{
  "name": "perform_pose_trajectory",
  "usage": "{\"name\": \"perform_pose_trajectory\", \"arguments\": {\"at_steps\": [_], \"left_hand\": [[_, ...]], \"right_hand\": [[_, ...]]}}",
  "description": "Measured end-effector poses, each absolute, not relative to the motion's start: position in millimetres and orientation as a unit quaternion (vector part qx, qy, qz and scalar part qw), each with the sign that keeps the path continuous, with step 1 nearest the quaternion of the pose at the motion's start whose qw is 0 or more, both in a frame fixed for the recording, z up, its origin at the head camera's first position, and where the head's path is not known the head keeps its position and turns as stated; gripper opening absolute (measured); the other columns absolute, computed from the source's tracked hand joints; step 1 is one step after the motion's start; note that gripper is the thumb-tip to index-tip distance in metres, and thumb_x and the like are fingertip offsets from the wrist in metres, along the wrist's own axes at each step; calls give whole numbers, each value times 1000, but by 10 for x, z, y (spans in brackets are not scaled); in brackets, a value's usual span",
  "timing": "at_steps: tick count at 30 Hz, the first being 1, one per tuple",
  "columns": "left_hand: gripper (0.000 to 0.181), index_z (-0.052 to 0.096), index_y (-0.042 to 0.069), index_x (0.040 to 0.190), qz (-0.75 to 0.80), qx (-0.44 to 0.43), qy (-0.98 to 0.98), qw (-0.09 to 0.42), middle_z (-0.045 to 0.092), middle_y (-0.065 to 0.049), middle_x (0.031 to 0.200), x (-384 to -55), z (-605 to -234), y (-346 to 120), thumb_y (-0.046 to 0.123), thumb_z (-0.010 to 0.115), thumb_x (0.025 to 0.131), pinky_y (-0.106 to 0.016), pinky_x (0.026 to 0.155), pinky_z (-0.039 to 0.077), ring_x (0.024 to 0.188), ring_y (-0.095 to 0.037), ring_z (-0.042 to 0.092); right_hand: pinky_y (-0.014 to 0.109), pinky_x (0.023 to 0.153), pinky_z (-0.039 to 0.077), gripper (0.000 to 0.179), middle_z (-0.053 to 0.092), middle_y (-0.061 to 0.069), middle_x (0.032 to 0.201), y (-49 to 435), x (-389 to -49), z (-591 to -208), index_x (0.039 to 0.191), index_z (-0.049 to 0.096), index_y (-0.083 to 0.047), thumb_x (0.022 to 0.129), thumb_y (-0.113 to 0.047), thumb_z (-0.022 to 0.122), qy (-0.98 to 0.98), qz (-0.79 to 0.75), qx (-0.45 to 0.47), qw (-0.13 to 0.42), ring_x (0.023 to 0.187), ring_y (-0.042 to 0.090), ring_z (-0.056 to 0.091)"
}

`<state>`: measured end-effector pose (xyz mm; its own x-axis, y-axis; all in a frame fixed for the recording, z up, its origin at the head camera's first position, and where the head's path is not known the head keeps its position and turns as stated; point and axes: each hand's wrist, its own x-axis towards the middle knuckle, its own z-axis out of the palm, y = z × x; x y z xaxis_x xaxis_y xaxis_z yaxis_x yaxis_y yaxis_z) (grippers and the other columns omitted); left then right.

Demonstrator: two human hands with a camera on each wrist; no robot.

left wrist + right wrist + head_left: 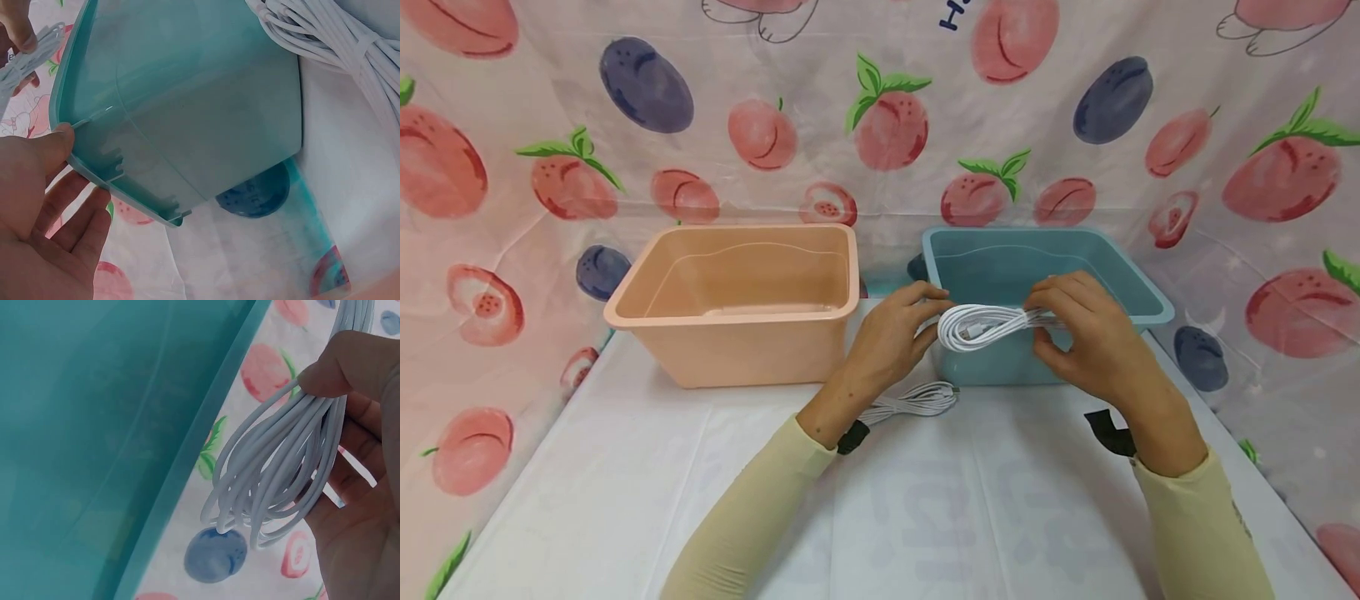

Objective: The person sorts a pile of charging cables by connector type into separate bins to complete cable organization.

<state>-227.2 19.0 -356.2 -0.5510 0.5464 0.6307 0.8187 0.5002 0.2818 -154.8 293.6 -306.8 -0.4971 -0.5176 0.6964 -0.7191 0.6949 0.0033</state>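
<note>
My right hand (1086, 333) pinches a coiled white USB cable (981, 327) between thumb and fingers, in front of the teal bin (992, 367). The coil's loops stick out to the left, a plug showing among them; in the right wrist view, the loops (269, 469) fan out below the thumb beside the bin's rim. My left hand (891, 329) holds the near left corner of the teal bin, thumb and fingertips at its rim (115, 187) in the left wrist view. A second coiled white cable (921, 400) lies on the table, partly hidden by the left wrist.
A peach-coloured bin (752, 354) stands to the left of the teal one, with a gap between them. Both sit at the back of a table with a white cover (910, 517). Behind and at both sides hangs a fruit-print cloth (820, 92).
</note>
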Motion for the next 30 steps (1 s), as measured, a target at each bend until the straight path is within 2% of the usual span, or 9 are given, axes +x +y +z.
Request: {"name": "perform_pose_trajectory", "arguments": {"at_steps": [4, 12, 22, 27, 30], "left_hand": [[28, 77, 15, 129, -292, -410, -831, 236, 66, -1, 135, -2273, -3560, 192, 18, 76, 101, -33, 107, 53, 131, -18, 61], [26, 78, 14, 126, -295, -418, -823, 247, 67, -3, 132, -2283, -3575, 196, 20, 76, 101, -32, 102, 55, 127, -18, 63], [26, 78, 16, 127, -289, -421, -822, 252, 67, -2, 132, -2284, -3573, 199, 21, 75, 101, -32, 101, 56, 126, -18, 64], [26, 79, 17, 127, -287, -419, -826, 246, 67, -3, 132, -2278, -3575, 200, 22, 75, 102, -32, 100, 56, 126, -18, 64], [26, 78, 17, 128, -287, -417, -827, 244, 67, -3, 131, -2278, -3573, 201, 22, 74, 102, -32, 100, 56, 126, -18, 64]], "right_hand": [[24, 96, 41, 32, 69, 13, 111, 2999, -1586, -3073, 106, 69, 0, 77, 12, 72, -856, 141, 346, 358, 105, 31, 59], [28, 98, 41, 28, 69, 18, 111, 3096, -1699, -3143, 106, 71, 2, 79, 12, 68, -839, 162, 334, 398, 104, 38, 59], [25, 107, 40, 29, 68, 17, 114, 3208, -1816, -3238, 109, 71, 2, 82, 14, 72, -851, 165, 299, 400, 111, 38, 59], [38, 122, 39, 33, 69, 16, 112, 3260, -1864, -3279, 110, 71, 1, 81, 16, 74, -853, 180, 287, 397, 113, 38, 60], [49, 124, 37, 37, 70, 16, 112, 3273, -1884, -3291, 111, 72, 0, 79, 18, 75, -851, 195, 284, 397, 113, 38, 61]]}}
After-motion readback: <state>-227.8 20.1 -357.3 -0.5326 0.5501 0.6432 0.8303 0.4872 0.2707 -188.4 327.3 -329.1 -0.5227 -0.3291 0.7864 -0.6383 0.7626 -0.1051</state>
